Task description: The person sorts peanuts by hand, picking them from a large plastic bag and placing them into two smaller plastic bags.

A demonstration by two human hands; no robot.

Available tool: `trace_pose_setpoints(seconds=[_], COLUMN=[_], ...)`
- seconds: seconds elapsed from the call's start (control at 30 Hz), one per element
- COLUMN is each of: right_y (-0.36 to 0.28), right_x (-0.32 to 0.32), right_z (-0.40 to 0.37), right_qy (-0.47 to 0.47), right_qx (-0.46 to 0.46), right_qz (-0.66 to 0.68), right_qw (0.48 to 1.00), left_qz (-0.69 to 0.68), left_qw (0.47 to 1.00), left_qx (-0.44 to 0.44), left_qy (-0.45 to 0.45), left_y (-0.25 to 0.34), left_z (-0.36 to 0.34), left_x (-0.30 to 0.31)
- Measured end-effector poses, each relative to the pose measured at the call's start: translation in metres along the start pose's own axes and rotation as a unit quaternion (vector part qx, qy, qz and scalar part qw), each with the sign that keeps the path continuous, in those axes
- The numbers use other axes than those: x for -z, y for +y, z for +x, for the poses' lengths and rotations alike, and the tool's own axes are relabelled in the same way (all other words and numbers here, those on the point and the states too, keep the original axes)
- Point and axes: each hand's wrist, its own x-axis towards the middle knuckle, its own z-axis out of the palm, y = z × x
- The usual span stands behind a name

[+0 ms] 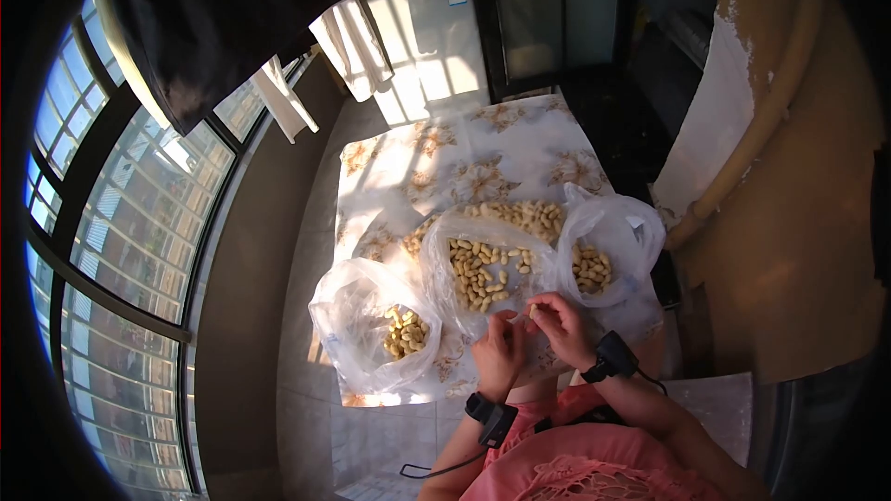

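My right hand (562,327) is closed in a pinch at the near edge of the table, with a small pale peanut (533,311) at its fingertips. Just left of it, my left hand (499,345) has its fingers curled together; what they hold, if anything, is hidden. Beyond both hands lies an open clear plastic bag (434,264) with unshelled peanuts (473,271) spread inside. To the left stands another open bag (339,301) with a small heap of peanuts (406,332). A third bag (640,223), on the right, also holds peanuts (591,269).
More peanuts (520,214) lie in a pile behind the middle bag. A flowered cloth (445,162) covers the table. Windows (139,213) run along the left, dark and white clothes (353,46) hang above, and a yellowish pipe (742,162) runs down the right wall.
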Motion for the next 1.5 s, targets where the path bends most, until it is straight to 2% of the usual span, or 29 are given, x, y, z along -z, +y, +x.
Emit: trace_pose_setpoints(seconds=[0.3,0.37,0.4,0.5,0.63,0.7,0.73,0.8,0.83,0.9,1.0,1.13,1.23,1.27,1.33,1.37,1.47,1.5], right_y=[0.01,0.009,0.013,0.01,-0.034,-0.058,-0.069,-0.072,-0.062,-0.053,-0.042,-0.047,-0.058,-0.063,-0.069,-0.059,-0.039,-0.035], right_x=[-0.003,-0.002,-0.001,-0.004,-0.026,-0.042,-0.056,-0.078,-0.088,-0.11,-0.133,-0.132,-0.105,-0.094,-0.071,-0.055,-0.027,-0.022], right_z=[-0.002,-0.003,-0.001,0.001,0.011,0.02,0.025,0.034,0.04,0.047,0.052,0.049,0.045,0.042,0.036,0.036,0.023,0.017], right_qy=[-0.002,-0.007,-0.009,0.003,0.005,-0.049,-0.061,-0.117,-0.132,-0.151,-0.195,-0.18,-0.103,-0.104,-0.024,-0.003,0.016,-0.008], right_qx=[0.01,-0.002,0.032,0.056,0.123,0.21,0.208,0.183,0.212,0.212,0.203,0.21,0.258,0.257,0.207,0.232,0.19,0.19], right_qz=[0.074,0.028,-0.017,-0.028,-0.116,-0.235,-0.204,-0.193,-0.199,-0.213,-0.222,-0.209,-0.242,-0.245,-0.243,-0.279,-0.272,-0.265], right_qw=[0.997,1.0,0.999,0.998,0.986,0.948,0.955,0.957,0.948,0.942,0.933,0.938,0.93,0.929,0.947,0.932,0.943,0.945], left_qz=[0.012,0.008,-0.001,0.022,0.055,0.078,0.078,-0.045,-0.105,-0.122,-0.075,-0.053,-0.035,-0.026,0.015,0.041,-0.009,-0.025], left_qw=[1.0,1.0,1.0,1.0,0.998,0.995,0.994,0.994,0.986,0.98,0.989,0.991,0.993,0.993,0.998,0.999,0.999,0.999], left_qx=[0.004,0.003,0.001,0.004,-0.014,-0.068,-0.071,-0.051,-0.04,-0.033,-0.044,-0.059,-0.08,-0.091,-0.054,0.013,0.033,0.02], left_qy=[0.001,0.004,0.001,-0.005,-0.01,-0.015,-0.015,0.08,0.127,0.154,0.121,0.107,0.084,0.073,0.013,-0.03,-0.028,-0.01], left_y=[-0.001,-0.004,-0.005,-0.004,-0.013,-0.027,-0.031,-0.035,-0.037,-0.036,-0.034,-0.031,-0.027,-0.025,-0.025,-0.024,-0.012,-0.012], left_z=[-0.001,-0.002,-0.002,-0.003,-0.007,-0.011,-0.011,-0.012,-0.012,-0.015,-0.015,-0.014,-0.014,-0.011,-0.009,-0.01,-0.005,-0.006], left_x=[0.0,-0.002,-0.002,0.001,-0.007,-0.014,-0.019,-0.03,-0.03,-0.03,-0.027,-0.024,-0.02,-0.018,-0.014,-0.014,-0.003,-0.004])
